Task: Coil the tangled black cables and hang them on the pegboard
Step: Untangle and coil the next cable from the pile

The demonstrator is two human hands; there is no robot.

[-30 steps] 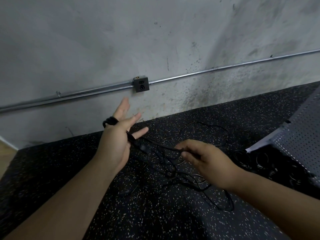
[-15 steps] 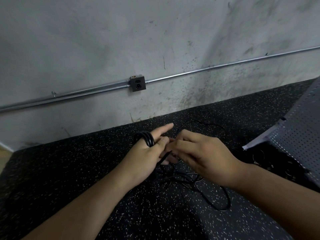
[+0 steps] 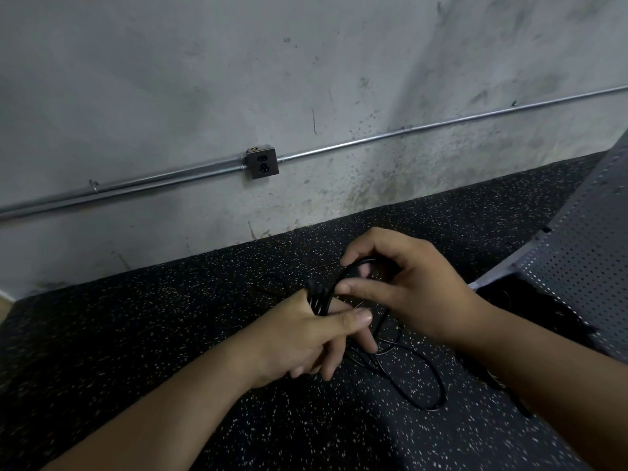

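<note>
Two hands meet low centre over a black speckled floor (image 3: 170,334). Left hand (image 3: 299,338) has several turns of black cable (image 3: 317,300) wrapped round it between thumb and fingers, its grip closed on the coil. Right hand (image 3: 411,294) pinches a loop of the same cable at its fingertips, grip nearly closed, just above and touching the left. Loose cable trails from the hands onto the floor, curving toward the lower right. Grey pegboard (image 3: 584,266) leans at right edge, near the right hand. Concrete wall (image 3: 204,79) behind, with metal conduit (image 3: 407,134) and a dark outlet box (image 3: 262,163).
</note>
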